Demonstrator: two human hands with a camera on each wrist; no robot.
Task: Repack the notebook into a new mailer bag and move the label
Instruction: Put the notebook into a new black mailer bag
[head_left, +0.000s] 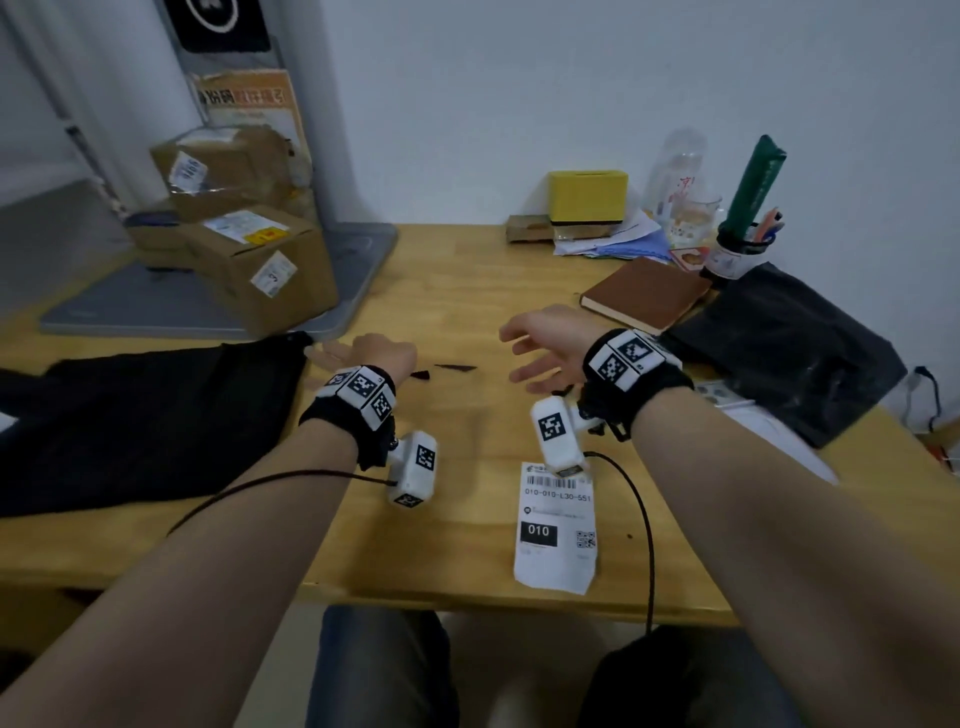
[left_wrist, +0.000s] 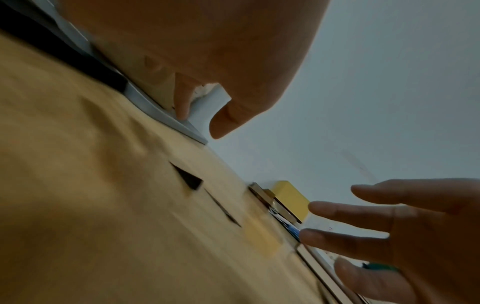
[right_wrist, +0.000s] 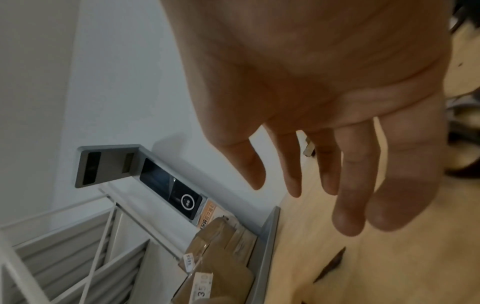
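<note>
A brown notebook (head_left: 641, 293) lies closed on the wooden table at the right rear. One black mailer bag (head_left: 140, 421) lies flat at the left; another, crumpled black mailer bag (head_left: 789, 348) lies right of the notebook. A white shipping label (head_left: 556, 525) lies near the table's front edge. My left hand (head_left: 363, 351) hovers just right of the left bag, fingers relaxed, holding nothing. My right hand (head_left: 540, 348) hovers over the table's middle with its fingers (right_wrist: 348, 195) spread and empty, left of the notebook. Two small black scraps (head_left: 447, 370) lie between the hands.
Cardboard parcels (head_left: 244, 234) sit stacked on a grey scale base (head_left: 358, 265) at the back left. A yellow box (head_left: 587, 195), loose papers (head_left: 623, 239), a clear bottle (head_left: 675, 176) and a pen holder (head_left: 737, 249) crowd the back right by the wall.
</note>
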